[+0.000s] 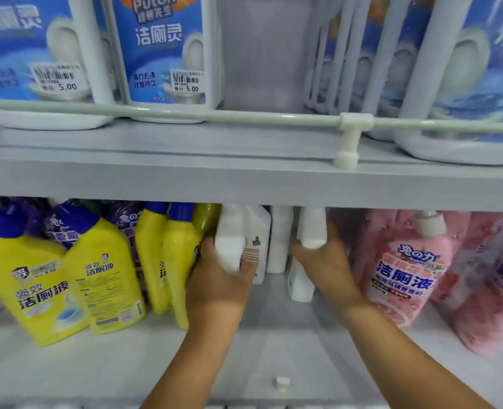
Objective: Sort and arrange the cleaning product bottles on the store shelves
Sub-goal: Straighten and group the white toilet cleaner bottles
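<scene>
The tops of the lower-shelf bottles are cut off from you by the upper shelf's (244, 184) front edge, and the pink bottles (406, 267) at far right smear into blur, so their outlines are hard to read. Your left hand (220, 278) grips a white bottle (229, 240) from below, fingers curled round its base and the thumb side against the neighbouring yellow bottles (102, 276). Your right hand (327, 261) holds a second white bottle (312, 228), whose lower end rests on the curled fingers; its cap is out of sight. Between the two stand more white bottles (279, 240), upright at the back of the lower shelf (273, 343). Both forearms reach forward and up from the bottom edge, palms turned inward toward each other.
</scene>
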`<state>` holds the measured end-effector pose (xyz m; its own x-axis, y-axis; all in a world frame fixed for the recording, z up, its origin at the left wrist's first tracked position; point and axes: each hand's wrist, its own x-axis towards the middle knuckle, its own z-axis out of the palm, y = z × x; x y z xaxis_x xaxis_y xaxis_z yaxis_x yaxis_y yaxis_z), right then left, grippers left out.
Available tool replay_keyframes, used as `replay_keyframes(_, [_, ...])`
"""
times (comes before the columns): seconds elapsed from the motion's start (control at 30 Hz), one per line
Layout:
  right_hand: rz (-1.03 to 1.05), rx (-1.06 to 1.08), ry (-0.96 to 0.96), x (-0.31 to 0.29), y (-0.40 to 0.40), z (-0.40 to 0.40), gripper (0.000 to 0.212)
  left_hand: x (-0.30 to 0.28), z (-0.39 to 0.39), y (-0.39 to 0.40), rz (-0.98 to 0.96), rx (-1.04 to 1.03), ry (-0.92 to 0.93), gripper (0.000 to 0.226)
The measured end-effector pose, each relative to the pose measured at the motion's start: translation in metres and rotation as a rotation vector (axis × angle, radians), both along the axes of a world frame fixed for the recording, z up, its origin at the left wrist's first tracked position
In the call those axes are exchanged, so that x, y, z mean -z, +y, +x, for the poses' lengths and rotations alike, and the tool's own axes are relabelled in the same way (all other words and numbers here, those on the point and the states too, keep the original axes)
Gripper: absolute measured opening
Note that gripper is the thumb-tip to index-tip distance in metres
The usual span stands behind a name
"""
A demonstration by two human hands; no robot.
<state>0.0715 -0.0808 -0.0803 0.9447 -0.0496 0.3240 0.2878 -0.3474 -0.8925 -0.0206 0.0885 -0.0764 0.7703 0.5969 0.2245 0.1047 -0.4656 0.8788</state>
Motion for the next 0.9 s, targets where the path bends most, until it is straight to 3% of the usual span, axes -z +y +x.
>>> replay_keyframes(0.13, [0.008, 0.073, 0.067, -0.001, -0.003, -0.046, 0.046, 0.011, -0.025, 0.008, -0.007, 0.075, -0.023, 0.046])
replay_keyframes(0.3, [0.088, 0.082, 0.129, -0.001, -0.006, -0.099, 0.049, 0.029, -0.047, 0.020, -0.038, 0.177, -0.084, 0.078])
replay_keyframes(0.53, [0.081, 0.142, 0.137, 0.000, -0.008, -0.150, 0.038, 0.040, -0.062, 0.039, -0.232, 0.363, -0.068, 0.063])
replay_keyframes(0.77, [0.072, 0.074, 0.092, -0.014, -0.027, -0.173, 0.028, 0.025, -0.094, 0.044, -0.315, 0.360, -0.079, 0.037])
replay_keyframes(0.9, [0.087, -0.023, 0.078, -0.033, -0.039, -0.193, 0.033, -0.005, -0.142, 0.043, -0.347, 0.325, -0.116, 0.035])
